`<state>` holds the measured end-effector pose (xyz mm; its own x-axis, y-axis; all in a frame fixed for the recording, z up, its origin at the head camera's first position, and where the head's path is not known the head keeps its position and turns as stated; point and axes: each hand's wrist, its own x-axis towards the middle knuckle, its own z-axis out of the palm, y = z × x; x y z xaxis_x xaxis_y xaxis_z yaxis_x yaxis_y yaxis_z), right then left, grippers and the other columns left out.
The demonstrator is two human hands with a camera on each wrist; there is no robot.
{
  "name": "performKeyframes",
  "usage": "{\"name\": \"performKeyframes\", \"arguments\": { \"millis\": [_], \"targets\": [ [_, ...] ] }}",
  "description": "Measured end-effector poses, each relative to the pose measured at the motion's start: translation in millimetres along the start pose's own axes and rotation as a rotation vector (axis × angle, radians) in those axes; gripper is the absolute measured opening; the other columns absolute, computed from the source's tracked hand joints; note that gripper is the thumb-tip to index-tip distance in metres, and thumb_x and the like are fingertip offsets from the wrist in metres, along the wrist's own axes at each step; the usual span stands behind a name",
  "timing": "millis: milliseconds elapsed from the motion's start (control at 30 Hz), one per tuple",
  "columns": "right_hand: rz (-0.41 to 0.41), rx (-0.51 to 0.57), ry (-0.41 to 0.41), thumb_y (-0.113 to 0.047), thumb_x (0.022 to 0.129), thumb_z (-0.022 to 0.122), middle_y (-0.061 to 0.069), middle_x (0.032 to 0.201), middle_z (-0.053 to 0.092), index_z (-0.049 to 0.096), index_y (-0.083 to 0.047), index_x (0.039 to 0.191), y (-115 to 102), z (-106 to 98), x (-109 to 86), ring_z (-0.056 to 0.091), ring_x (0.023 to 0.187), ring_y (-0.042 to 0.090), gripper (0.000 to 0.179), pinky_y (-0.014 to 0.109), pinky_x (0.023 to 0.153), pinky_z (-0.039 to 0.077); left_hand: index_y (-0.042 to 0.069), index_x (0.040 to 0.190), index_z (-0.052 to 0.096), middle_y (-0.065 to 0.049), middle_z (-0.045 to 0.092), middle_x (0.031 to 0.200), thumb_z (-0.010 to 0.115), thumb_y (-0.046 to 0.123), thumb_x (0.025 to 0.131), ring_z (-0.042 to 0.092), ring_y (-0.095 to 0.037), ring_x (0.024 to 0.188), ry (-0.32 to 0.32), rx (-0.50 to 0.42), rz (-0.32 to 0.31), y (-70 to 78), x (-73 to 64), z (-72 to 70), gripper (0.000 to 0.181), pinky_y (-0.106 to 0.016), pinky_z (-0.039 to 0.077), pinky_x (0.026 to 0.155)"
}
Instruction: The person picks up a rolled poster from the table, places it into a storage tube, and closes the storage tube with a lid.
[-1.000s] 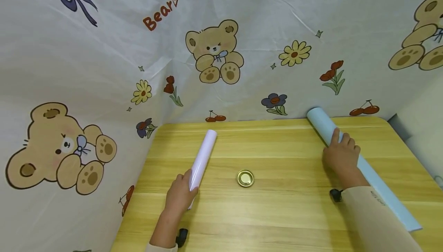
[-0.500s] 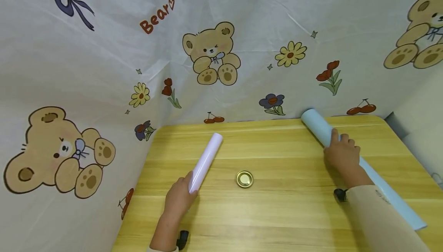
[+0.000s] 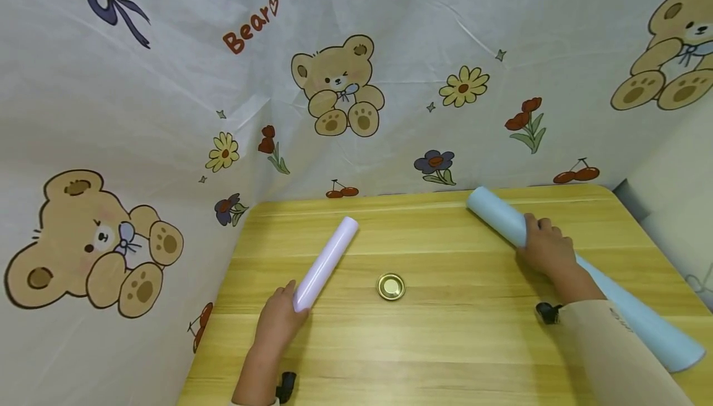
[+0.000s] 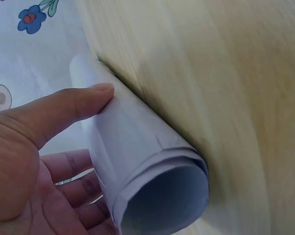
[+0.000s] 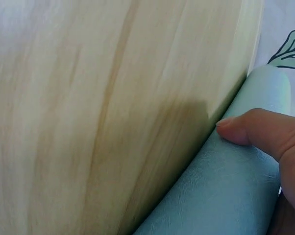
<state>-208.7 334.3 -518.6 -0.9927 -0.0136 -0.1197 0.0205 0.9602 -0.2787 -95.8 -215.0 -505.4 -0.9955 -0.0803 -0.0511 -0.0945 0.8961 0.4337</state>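
My left hand [image 3: 280, 318] grips the near part of a pale lilac paper roll [image 3: 327, 262]. In the left wrist view the roll [image 4: 133, 142] shows its hollow end, with the thumb along one side and fingers curled behind. On the right, my right hand [image 3: 548, 249] holds a longer light blue roll [image 3: 497, 213] around its middle. This blue roll [image 5: 221, 186] has a finely textured surface in the right wrist view, where the thumb presses on it and the other fingers are mostly hidden. Between the hands, a small round gold dish or lid [image 3: 391, 286] sits on the table.
The wood-grain table [image 3: 434, 356] lies under both rolls. A white cloth printed with bears and flowers [image 3: 390, 16] hangs behind and to the left. Black wrist pieces show beside the left wrist [image 3: 286, 387] and the right wrist [image 3: 548, 312].
The blue roll's far end has swung left, off the table's back edge, and its near end has shifted right. The lilac roll has tilted further right, its near end now inside the left hand.
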Motion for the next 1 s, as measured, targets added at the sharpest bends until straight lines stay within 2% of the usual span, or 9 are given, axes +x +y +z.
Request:
{"name": "performKeyframes", "arguments": {
  "millis": [233,367,500,633,733,1000],
  "targets": [
    [0.003,-0.009,-0.061,-0.029,0.084,0.077,0.043,0.129,0.042,0.022,0.013,0.148,-5,-4,-3.9,0.049,0.111,0.061,0.095,0.072,0.081,0.043,-0.008,0.131,0.059,-0.026,0.069,0.105,0.084,0.011,0.079,0.068,-0.041,0.090,0.026,0.066,0.048,-0.4,-0.7,-1.8,0.060,-0.056,0.056,0.075],
    [0.001,-0.022,-0.080,-0.031,0.080,0.080,0.041,0.115,0.051,0.025,0.010,0.145,-3,-3,-5.7,0.057,0.095,0.057,0.094,0.067,0.073,0.047,-0.008,0.133,0.057,-0.027,0.068,0.106,0.084,0.009,0.078,0.068,-0.042,0.089,0.020,0.095,0.055,-0.3,0.6,-2.4,0.063,-0.057,0.056,0.075],
    [-0.023,-0.050,-0.069,-0.030,0.077,0.082,0.038,0.102,0.055,0.028,0.008,0.143,-3,-1,-7.9,0.060,0.083,0.052,0.093,0.063,0.066,0.049,-0.006,0.136,0.055,-0.027,0.068,0.107,0.083,0.006,0.076,0.067,-0.043,0.090,0.010,0.098,0.048,0.9,3.4,-1.9,0.066,-0.058,0.054,0.074],
    [-0.063,-0.061,-0.037,-0.029,0.076,0.083,0.038,0.109,0.056,0.030,0.006,0.143,-4,1,-10.1,0.060,0.088,0.053,0.092,0.064,0.068,0.050,-0.004,0.137,0.055,-0.028,0.067,0.111,0.079,0.002,0.077,0.066,-0.044,0.094,0.005,0.103,0.039,2.9,7.0,-2.1,0.065,-0.058,0.051,0.074],
    [-0.093,-0.065,-0.012,-0.029,0.076,0.084,0.038,0.118,0.055,0.032,0.005,0.144,-5,1,-11.3,0.060,0.095,0.054,0.093,0.066,0.070,0.049,-0.003,0.135,0.057,-0.027,0.066,0.114,0.075,-0.002,0.080,0.064,-0.044,0.098,0.012,0.100,0.037,4.6,9.4,-2.8,0.058,-0.056,0.048,0.077],
    [-0.151,-0.082,0.035,-0.026,0.075,0.085,0.039,0.127,0.054,0.036,0.008,0.144,-3,4,-14.7,0.059,0.102,0.056,0.091,0.069,0.075,0.047,0.001,0.130,0.064,-0.025,0.068,0.117,0.074,-0.006,0.080,0.063,-0.045,0.105,0.097,0.080,0.054,2.5,11.1,1.1,0.052,-0.058,0.046,0.086]
  ]
}}
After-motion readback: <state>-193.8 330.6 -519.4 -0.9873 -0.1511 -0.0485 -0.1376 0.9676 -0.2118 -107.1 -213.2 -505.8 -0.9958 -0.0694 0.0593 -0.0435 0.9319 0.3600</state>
